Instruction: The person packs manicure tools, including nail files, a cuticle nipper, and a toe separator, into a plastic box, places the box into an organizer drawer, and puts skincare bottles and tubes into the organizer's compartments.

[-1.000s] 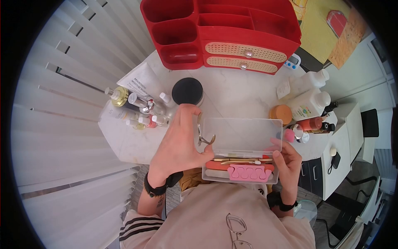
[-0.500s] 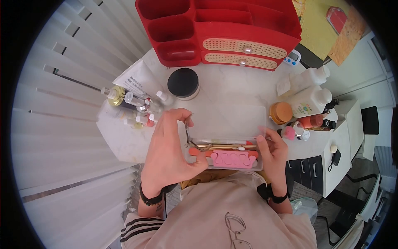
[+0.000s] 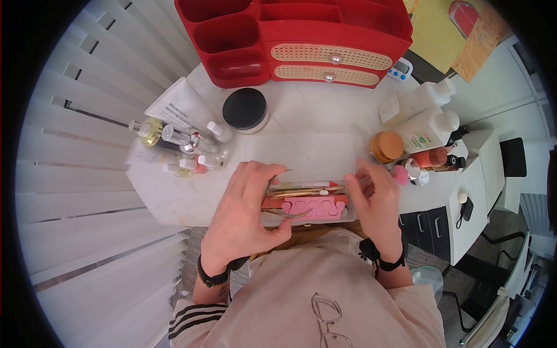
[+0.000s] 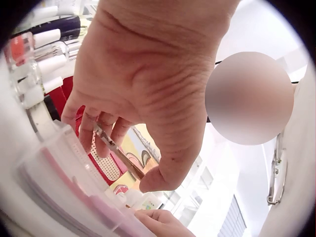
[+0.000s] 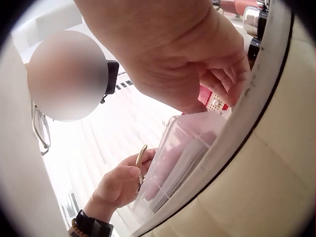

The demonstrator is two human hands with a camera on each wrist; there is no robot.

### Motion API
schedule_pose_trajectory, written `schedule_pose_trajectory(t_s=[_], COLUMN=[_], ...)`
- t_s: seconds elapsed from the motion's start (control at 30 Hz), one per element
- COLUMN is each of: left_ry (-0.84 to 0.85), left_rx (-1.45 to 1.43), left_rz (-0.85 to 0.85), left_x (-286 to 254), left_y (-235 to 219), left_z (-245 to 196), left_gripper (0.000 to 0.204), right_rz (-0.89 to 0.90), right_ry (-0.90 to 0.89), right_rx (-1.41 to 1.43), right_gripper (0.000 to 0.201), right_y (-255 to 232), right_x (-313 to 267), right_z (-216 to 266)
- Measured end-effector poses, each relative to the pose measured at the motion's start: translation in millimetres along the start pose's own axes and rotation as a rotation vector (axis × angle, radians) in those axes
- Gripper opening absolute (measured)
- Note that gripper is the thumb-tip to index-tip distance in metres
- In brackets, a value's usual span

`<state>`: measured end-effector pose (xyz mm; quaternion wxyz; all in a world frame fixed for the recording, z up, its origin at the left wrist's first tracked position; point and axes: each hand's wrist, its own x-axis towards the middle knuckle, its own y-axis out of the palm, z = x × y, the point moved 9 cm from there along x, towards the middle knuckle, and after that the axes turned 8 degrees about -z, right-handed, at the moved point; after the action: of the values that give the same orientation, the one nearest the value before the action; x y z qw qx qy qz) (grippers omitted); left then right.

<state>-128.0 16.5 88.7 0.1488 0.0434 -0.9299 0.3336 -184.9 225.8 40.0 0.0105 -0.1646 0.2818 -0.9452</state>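
Cuticle nippers (image 4: 118,150) of shiny metal are held between the fingers and thumb of my left hand (image 3: 238,217), over the left end of a clear plastic box (image 5: 173,148). One curved handle of the nippers overlaps the box's contents in the head view. My right hand (image 3: 377,203) grips the box's right end, thumb at the corner by the raised clear lid (image 3: 319,153). Inside lie a pink toe separator (image 3: 313,207), an orange strip (image 3: 271,203) partly covered, and slim gold tools (image 3: 307,192).
A black-lidded jar (image 3: 245,109), a white tube (image 3: 180,107) and several small bottles stand at left. A red organizer (image 3: 325,35) spans the back. White bottles (image 3: 426,130) and an orange-lidded jar (image 3: 387,146) are at right. The table's front edge (image 3: 174,222) runs beside the box.
Both hands and the box have shifted left in the head view. My left hand has brought the nippers from beside the box to over its left end.
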Motion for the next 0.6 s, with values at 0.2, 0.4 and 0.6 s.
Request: schedule_pose_trajectory(t_s=[0.2, 0.4, 0.6], left_ry=[0.038, 0.106, 0.088], left_rx=[-0.064, -0.095, -0.098], left_rz=[0.073, 0.179, 0.138], left_x=[-11.5, -18.2, -18.1], left_y=[15.6, 27.2, 27.2], left_z=[-5.7, -24.0, -16.6], left_gripper=[0.077, 0.076, 0.075], right_rz=[0.075, 0.363, 0.505], right_ry=[-0.164, -0.326, -0.342], right_rx=[0.091, 0.219, 0.191], right_gripper=[0.028, 0.059, 0.085], right_y=[-30.7, -0.6, 18.6], right_x=[-17.2, -18.2, -23.8], right_z=[30.5, 64.4, 64.4])
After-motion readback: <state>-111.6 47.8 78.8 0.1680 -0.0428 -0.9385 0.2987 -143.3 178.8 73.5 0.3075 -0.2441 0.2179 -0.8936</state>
